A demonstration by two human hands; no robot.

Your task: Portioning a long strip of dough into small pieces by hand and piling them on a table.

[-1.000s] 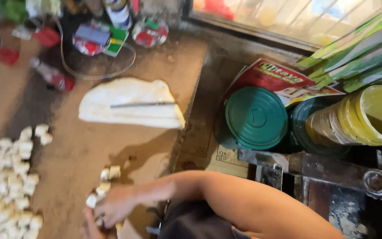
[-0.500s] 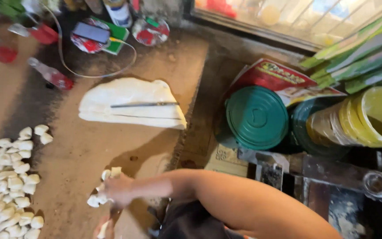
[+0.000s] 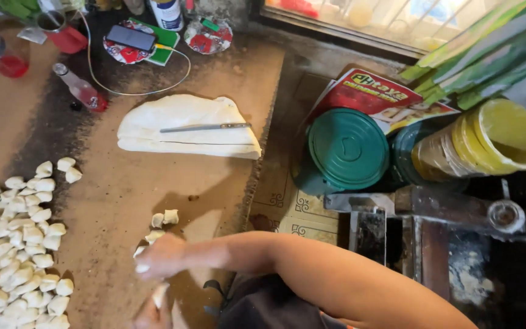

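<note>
**Right hand over loose dough pieces on the brown board**

Head view: Brown, flour-dusted work surface [image 3: 123,201] fills the left half of the frame, with a window sill and clutter along the far edge. Reaching across from the right, the right hand [image 3: 159,257] hovers low over the board, motion-blurred; its fingers look loosely curled, but whether they pinch a piece I cannot tell. A few small dough pieces [image 3: 164,220] lie just beyond the fingers, toward the far side. Below it, at the bottom edge, the left hand [image 3: 153,311] is mostly cut off and seems to grip a pale strip of dough, though the blur leaves that uncertain.

Well to the left sits the big heap of cut pieces [image 3: 13,244], nearer the right hand's fingertips than anything else on that side, with bare board between. Farther away lies a folded dough sheet [image 3: 184,125], its long axis running left to right, and a knife [image 3: 205,127] rests along it. Off the board to the right stand a green lidded tub [image 3: 348,149] and a yellow bucket [image 3: 500,134]. A phone [image 3: 130,38] on a cable and a small bottle [image 3: 80,90] sit at the far edge.
</note>
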